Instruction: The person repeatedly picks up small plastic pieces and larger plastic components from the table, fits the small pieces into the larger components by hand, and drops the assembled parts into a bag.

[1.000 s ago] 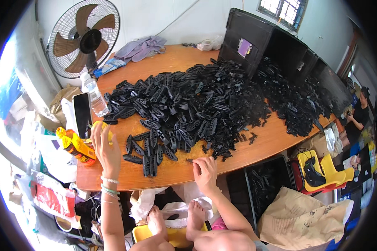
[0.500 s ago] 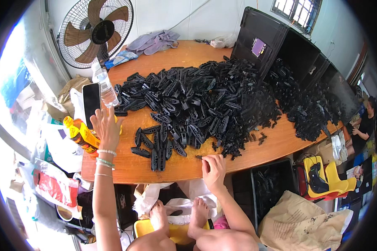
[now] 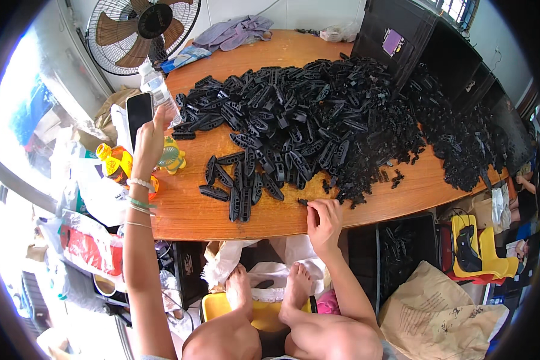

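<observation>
Over the lower right part of a black smartphone (image 3: 139,114) at the table's left side is my left hand (image 3: 150,141). One digit stretches upward beside a clear plastic bottle (image 3: 159,95); the other fingers are partly hidden. At the front edge, my right hand (image 3: 325,221) rests with curled fingers closed at a small dark plastic piece (image 3: 303,202), which sticks out at the fingertips. Between the hands lie several black oblong plastic parts (image 3: 245,205) in a loose group. Behind them spreads a large heap of similar black parts (image 3: 270,114), with small black bits (image 3: 372,159) on its right.
Beside my left hand stand an orange-yellow bottle (image 3: 115,161) and a yellow-green container (image 3: 171,157). A fan (image 3: 155,21) and purple cloth (image 3: 237,31) are at the back. Black crates (image 3: 396,36) lie tipped at right. A dark bin (image 3: 407,258) and brown paper bag (image 3: 441,312) stand below.
The view has tilted, so the table sits higher in the picture. My left hand has turned more edge-on beside the phone, its fingers less spread. My right hand keeps its place and curled pose.
</observation>
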`<state>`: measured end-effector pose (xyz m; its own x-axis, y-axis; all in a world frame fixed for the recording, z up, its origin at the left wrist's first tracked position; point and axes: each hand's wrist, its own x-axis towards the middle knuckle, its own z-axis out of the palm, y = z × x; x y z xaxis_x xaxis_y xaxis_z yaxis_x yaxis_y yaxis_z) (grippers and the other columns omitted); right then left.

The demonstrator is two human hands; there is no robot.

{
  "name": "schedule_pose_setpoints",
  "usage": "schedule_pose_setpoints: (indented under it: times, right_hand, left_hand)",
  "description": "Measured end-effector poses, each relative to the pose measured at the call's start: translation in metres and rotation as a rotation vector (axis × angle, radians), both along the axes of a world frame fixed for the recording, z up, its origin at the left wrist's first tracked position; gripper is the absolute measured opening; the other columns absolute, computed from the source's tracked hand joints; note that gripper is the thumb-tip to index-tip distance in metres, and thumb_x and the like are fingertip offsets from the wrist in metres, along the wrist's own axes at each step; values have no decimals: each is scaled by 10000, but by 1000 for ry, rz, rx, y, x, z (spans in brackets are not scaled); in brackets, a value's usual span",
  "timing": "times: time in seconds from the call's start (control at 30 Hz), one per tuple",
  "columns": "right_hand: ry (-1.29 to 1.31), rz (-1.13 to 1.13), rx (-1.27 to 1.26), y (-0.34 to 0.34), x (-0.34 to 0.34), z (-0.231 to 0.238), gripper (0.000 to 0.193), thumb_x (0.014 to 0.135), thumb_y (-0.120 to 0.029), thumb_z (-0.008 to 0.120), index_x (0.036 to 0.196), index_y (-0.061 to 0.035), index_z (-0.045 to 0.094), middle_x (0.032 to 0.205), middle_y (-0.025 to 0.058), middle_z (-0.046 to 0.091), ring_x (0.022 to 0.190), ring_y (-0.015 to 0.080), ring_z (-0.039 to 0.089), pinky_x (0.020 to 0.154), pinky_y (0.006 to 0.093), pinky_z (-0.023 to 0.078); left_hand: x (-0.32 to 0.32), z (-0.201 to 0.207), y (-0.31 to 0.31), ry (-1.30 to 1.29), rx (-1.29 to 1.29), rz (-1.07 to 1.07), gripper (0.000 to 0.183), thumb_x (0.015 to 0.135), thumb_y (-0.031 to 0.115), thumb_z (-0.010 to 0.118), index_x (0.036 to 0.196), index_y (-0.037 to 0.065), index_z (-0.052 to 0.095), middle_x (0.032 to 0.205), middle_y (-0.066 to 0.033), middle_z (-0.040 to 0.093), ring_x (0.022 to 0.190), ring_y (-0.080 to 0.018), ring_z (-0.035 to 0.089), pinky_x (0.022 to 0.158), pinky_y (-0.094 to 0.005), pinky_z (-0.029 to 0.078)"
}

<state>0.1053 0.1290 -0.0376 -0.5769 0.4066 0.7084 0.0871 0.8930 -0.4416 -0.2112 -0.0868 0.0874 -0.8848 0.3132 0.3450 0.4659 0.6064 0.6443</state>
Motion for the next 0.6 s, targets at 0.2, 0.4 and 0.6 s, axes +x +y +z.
schedule_pose_setpoints:
  times: [0.2,0.4,0.6]
  right_hand:
    - [20,-9,-1,2,2,0,171,732,15,650,877,-53,589,871,81,589,814,280,543,712,390,418]
    - [42,-9,10,2,1,-1,161,742,-6,656,877,-56,585,873,74,584,816,275,540,715,385,421]
    - [61,0,21,4,4,-2,162,741,-13,667,873,-56,582,870,60,584,822,255,544,713,371,424]
  left_hand:
    - [80,-9,21,200,201,-94,313,945,229,512,935,-60,631,779,-166,633,722,-278,604,698,-317,464]
    - [138,-62,25,219,265,-186,120,885,51,575,934,-46,625,905,-160,649,866,-291,622,794,-343,477]
    - [138,-99,21,427,168,-177,86,859,-3,564,918,-45,612,1007,-174,629,932,-320,591,816,-372,476]
